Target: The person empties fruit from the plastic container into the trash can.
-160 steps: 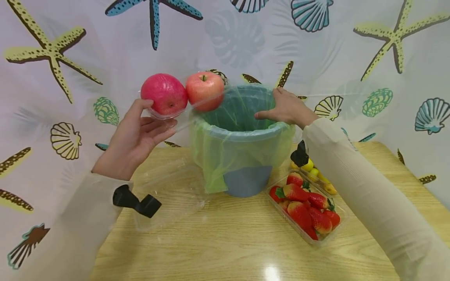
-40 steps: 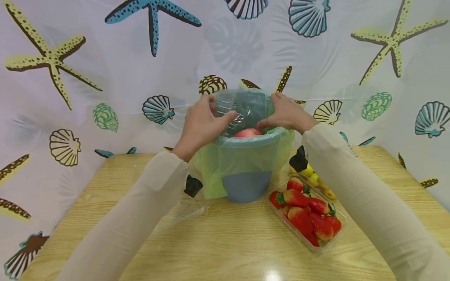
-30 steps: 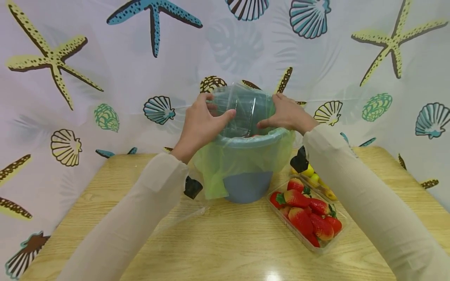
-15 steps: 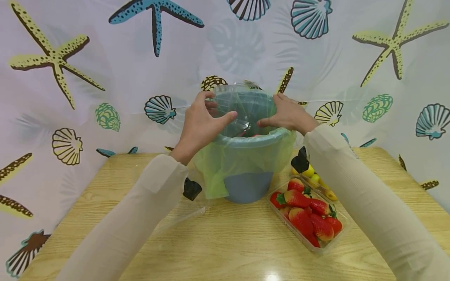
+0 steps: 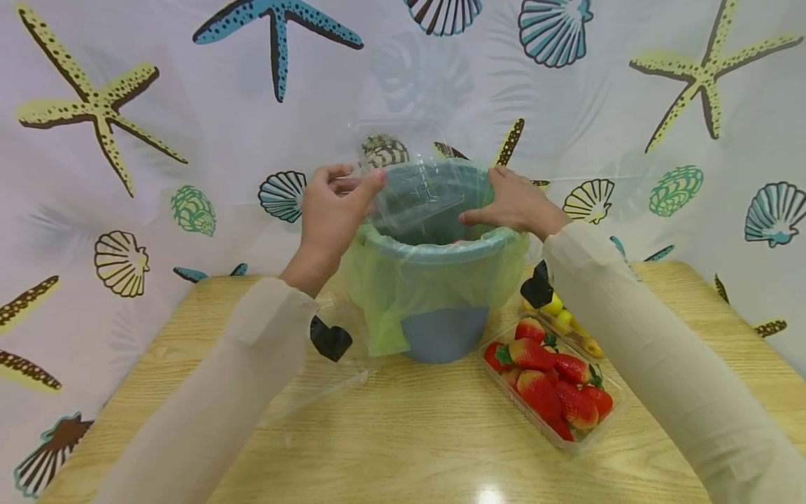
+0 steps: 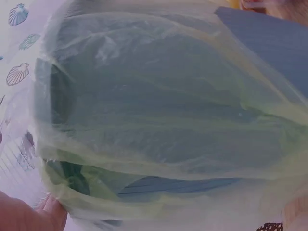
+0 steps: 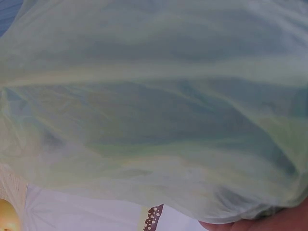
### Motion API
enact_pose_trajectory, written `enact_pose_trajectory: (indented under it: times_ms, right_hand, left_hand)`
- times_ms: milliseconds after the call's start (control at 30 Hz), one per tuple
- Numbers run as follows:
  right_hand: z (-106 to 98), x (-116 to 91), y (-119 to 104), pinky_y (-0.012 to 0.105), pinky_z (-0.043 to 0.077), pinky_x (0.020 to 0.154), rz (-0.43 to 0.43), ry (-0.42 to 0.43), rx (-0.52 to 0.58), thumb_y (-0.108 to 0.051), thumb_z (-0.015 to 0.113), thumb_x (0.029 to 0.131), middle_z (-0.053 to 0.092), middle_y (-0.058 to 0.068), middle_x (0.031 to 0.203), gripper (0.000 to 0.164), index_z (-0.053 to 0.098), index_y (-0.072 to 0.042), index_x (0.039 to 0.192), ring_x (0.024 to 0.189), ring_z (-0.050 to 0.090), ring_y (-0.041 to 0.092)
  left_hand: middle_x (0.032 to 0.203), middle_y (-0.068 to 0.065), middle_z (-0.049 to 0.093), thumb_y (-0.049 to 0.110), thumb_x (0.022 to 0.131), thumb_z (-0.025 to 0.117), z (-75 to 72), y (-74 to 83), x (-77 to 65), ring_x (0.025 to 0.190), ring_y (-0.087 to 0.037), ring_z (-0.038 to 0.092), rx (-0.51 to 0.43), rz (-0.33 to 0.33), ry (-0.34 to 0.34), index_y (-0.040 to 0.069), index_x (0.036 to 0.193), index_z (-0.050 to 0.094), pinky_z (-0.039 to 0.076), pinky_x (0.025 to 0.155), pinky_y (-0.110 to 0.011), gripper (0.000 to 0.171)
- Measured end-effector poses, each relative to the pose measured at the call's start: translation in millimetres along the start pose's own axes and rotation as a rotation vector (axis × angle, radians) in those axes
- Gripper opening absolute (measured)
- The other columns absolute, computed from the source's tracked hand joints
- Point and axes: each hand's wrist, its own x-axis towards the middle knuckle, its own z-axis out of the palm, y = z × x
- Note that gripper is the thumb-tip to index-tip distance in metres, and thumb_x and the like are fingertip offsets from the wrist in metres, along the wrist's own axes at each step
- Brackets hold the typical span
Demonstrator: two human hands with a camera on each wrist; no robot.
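Observation:
A blue bin [image 5: 443,334] lined with a thin pale-green bag [image 5: 385,315] stands upright on the table. My left hand [image 5: 330,213] pinches a clear plastic tray [image 5: 422,192] by its left edge, thumb in front. Tilted, the tray hangs over the bin's mouth with no fruit in it. My right hand [image 5: 519,199] grips the bin's right rim, thumb on the inside. Just a sliver of red apple [image 5: 462,242] shows inside the bin; the front rim hides the rest. In the right wrist view, the bag [image 7: 159,115] covers most of the picture.
Right of the bin lies a clear box of strawberries [image 5: 535,385]. Behind it sit small yellow fruits [image 5: 562,320], partly hidden by my right sleeve. Clear plastic packaging [image 5: 327,381] lies on the wooden table [image 5: 403,434] at left. A patterned cloth [image 5: 239,140] hangs behind.
Two apples were in the tray over the bin's left side; the tray was then tipped into the mouth. Now my left hand has drawn it up and left, without apples. My right hand stayed put.

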Motion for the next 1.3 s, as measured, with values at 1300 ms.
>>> enact_pose_trajectory:
  times_ms: [1300]
  right_hand:
    - [-0.6, -1.7, -1.6, 0.053, 0.013, 0.118, -0.016, -0.003, 0.002, -0.047, 0.056, 0.09, 0.003, 0.023, 0.159, 0.095, 0.005, 0.004, 0.151, 0.147, 0.004, 0.037]
  left_hand:
    - [0.158, -0.008, 0.003, 0.037, 0.098, 0.05, -134.3, -42.7, -52.7, 0.147, -0.027, 0.014, -0.922, -0.346, -0.133, 0.014, 0.148, 0.003, 0.051, 0.093, -0.029, 0.072]
